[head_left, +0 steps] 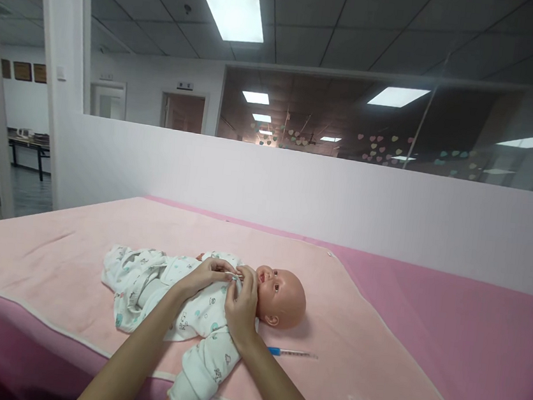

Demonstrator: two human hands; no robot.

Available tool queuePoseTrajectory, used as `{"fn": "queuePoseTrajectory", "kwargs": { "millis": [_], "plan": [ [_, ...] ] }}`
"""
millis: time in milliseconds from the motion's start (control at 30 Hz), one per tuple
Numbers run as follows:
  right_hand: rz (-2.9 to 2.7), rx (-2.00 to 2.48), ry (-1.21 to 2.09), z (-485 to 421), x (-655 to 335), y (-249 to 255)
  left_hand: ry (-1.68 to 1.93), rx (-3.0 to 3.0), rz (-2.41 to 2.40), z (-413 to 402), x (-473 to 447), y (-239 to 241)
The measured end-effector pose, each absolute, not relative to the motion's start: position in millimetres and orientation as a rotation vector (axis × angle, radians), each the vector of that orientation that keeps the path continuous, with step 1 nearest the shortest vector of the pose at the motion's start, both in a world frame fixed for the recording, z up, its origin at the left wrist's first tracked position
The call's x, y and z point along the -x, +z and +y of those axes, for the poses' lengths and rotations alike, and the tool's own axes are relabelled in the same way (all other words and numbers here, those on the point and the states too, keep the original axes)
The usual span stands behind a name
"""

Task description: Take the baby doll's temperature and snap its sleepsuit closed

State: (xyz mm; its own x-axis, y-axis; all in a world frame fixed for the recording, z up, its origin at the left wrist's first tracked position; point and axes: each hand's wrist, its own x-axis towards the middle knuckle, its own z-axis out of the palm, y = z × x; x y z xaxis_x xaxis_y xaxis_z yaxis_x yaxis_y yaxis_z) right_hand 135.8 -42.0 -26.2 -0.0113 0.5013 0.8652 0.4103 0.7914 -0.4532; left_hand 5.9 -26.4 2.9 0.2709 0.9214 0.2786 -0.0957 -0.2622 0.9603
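A baby doll lies on its back with its head to the right, dressed in a white printed shirt. My left hand is closed over the chest, its fingertips pinching the shirt near the collar. Just below the doll's chin, my right hand is bent inward and pinches the same bit of cloth. The fingertips of both hands almost meet; the exact spot between them is partly hidden. A thermometer with a blue end lies beside the doll's shoulder, near my right forearm.
A peach-coloured blanket with a pale edge covers the pink padded surface. Behind it runs a low white wall with glass above. On the left is an open doorway with a table beyond.
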Motion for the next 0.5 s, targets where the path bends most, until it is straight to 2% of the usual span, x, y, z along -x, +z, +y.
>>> {"fn": "queuePoseTrajectory", "kwargs": {
  "millis": [500],
  "plan": [
    [-1.596,0.713,0.047,-43.9,-136.5,-23.1,1.217,-1.493,0.788,-23.7,-5.0,0.1]
  ]
}}
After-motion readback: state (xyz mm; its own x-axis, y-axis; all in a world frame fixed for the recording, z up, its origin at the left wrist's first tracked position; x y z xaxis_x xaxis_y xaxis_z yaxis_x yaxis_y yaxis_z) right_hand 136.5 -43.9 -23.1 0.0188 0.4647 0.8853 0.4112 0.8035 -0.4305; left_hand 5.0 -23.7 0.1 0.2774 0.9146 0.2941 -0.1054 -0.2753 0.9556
